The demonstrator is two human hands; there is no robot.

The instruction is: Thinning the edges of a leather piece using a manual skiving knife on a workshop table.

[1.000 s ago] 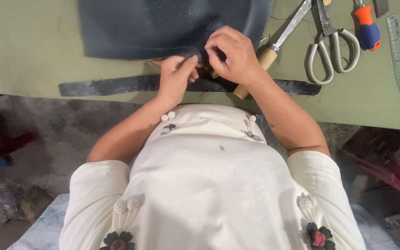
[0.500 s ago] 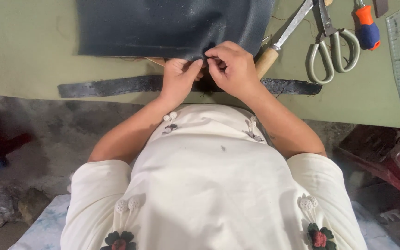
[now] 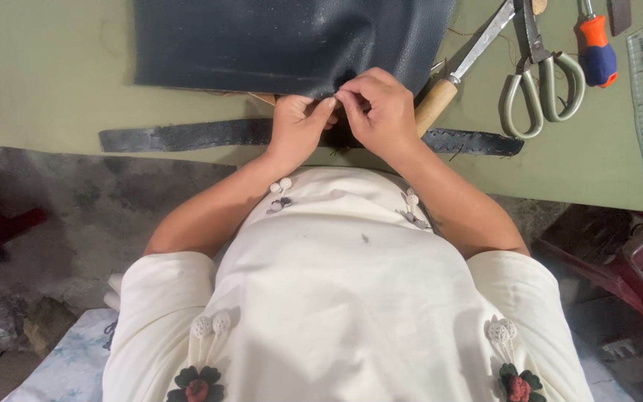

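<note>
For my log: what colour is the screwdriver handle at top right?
Orange and blue screwdriver handle, clearest in the head view.

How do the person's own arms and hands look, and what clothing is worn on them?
Both arms are bare from above the elbow down. The left hand and right hand wear no gloves, and no rings or watch can be seen. The short cream-white sleeves belong to a cream-white top decorated with small white knotted buttons and dark crocheted flowers with red centres.

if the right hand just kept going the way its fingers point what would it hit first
The right hand points toward the left hand, fingertips nearly meeting at the near edge of the dark leather sheet. It would likely meet the left hand's fingers first; the pinched leather edge lies between them.
</note>
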